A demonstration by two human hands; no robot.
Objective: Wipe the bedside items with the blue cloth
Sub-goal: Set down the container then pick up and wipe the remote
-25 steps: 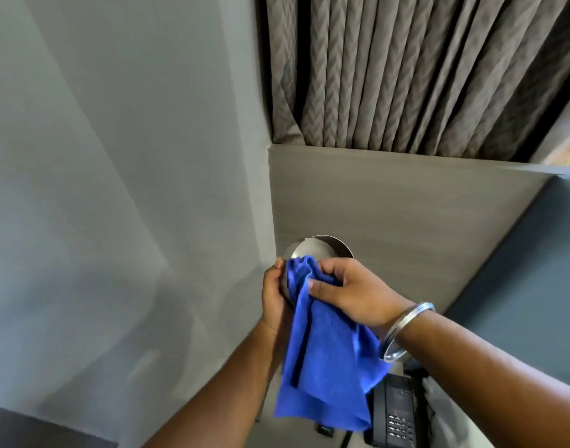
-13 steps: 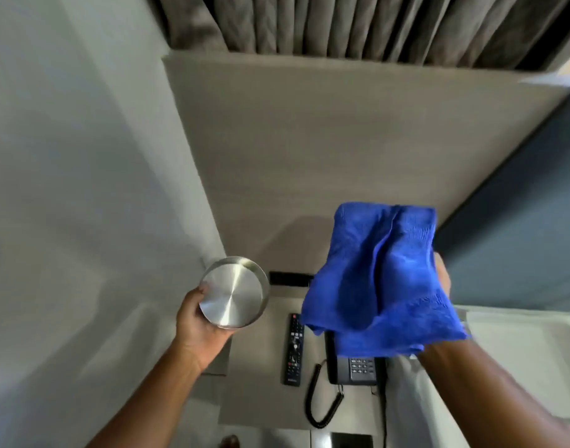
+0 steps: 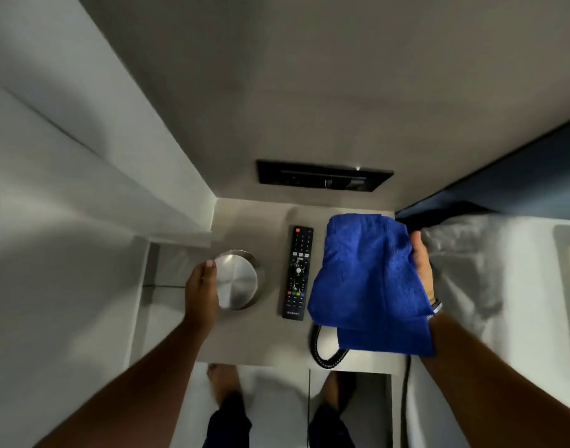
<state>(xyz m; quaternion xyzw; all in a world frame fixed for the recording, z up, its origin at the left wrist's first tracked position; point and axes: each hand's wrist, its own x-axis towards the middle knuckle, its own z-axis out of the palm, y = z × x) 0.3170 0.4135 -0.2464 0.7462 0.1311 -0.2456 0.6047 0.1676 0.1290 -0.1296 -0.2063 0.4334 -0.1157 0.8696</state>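
Note:
My left hand [image 3: 202,294] grips a round steel dish [image 3: 239,279] by its left rim, bottom side up, low over the left part of the bedside table [image 3: 254,337]. My right hand [image 3: 422,266] holds the blue cloth [image 3: 367,279], which hangs spread over the right side of the table. A black remote control [image 3: 297,272] lies flat on the table between dish and cloth. The cloth hides the black telephone; only its coiled cord [image 3: 324,354] shows below the cloth's lower edge.
A black switch panel [image 3: 322,177] is set in the wall panel behind the table. A bed with white linen [image 3: 490,286] borders the table on the right, a grey wall [image 3: 67,221] on the left. My feet stand on the floor below the table's front edge.
The view tilted down from curtain to tabletop. My hands parted: the left lowered the dish toward the table, the right carried the cloth right and down over the phone.

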